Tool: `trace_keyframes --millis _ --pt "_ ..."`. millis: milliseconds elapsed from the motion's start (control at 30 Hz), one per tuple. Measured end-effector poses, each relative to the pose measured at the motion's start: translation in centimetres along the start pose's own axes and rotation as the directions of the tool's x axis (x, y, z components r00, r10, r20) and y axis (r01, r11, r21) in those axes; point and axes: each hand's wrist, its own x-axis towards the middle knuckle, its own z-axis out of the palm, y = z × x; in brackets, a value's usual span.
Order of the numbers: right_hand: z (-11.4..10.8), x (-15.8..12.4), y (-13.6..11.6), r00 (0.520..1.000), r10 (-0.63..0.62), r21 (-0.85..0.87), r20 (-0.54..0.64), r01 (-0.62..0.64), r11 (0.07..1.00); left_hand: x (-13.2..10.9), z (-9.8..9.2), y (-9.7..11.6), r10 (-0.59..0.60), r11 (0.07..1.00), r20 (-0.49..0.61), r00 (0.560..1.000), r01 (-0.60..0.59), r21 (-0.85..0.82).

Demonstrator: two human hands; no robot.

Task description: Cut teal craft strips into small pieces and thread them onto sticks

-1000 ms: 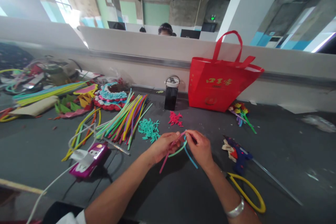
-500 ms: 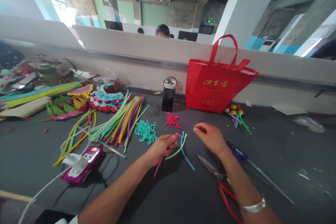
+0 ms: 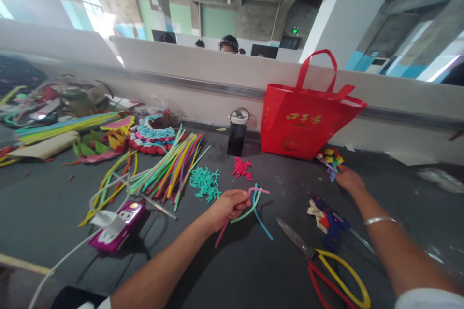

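Between the thumb and fingers of my left hand (image 3: 232, 207) is a pink pipe cleaner (image 3: 258, 190), bent sideways at its top, its lower end hanging below the hand. Just beyond lie a light green pipe cleaner (image 3: 250, 211) and a blue one (image 3: 264, 223), crossing near their tops. My right hand (image 3: 348, 179) is stretched out to the far right, its fingers closed at the stems of a small bunch of pipe-cleaner flowers (image 3: 329, 157). That bunch lies on the dark table (image 3: 232, 275), beside the red bag; my fingertips are partly hidden.
Scissors (image 3: 308, 250) and a blue glue gun (image 3: 331, 227) lie at right. Teal pieces (image 3: 205, 183), red pieces (image 3: 242, 168) and a pipe-cleaner bundle (image 3: 177, 164) spread leftward. A purple power strip (image 3: 118, 227), black bottle (image 3: 237, 136) and red bag (image 3: 300, 123) stand around.
My right hand has moved right, from beside the pink pipe cleaner to the flower bunch. The bent pink end now points out to the right. The scissors' handles and glue gun show more.
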Motion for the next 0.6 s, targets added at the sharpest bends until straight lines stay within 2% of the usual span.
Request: trace_keyframes --millis 133,267,467,600 --pt "0.9 0.8 1.8 0.995 -0.042 -0.025 0.092 0.044 0.999 -0.2 0.2 0.1 -0.025 0.999 -0.003 1.0 0.025 0.031" --pt "1.7 1.2 2.3 0.992 -0.044 -0.07 0.115 0.052 0.996 -0.3 0.2 0.2 -0.035 0.998 -0.009 0.999 0.036 0.055" --pt "3.0 1.2 2.3 0.993 0.0 -0.123 0.115 0.014 0.992 -0.3 0.3 0.5 -0.045 0.996 -0.01 0.999 0.045 0.082" --pt "3.2 0.8 2.3 0.998 0.013 -0.133 0.06 -0.005 0.991 -0.2 0.2 0.5 -0.048 0.996 -0.007 0.999 0.049 0.079"
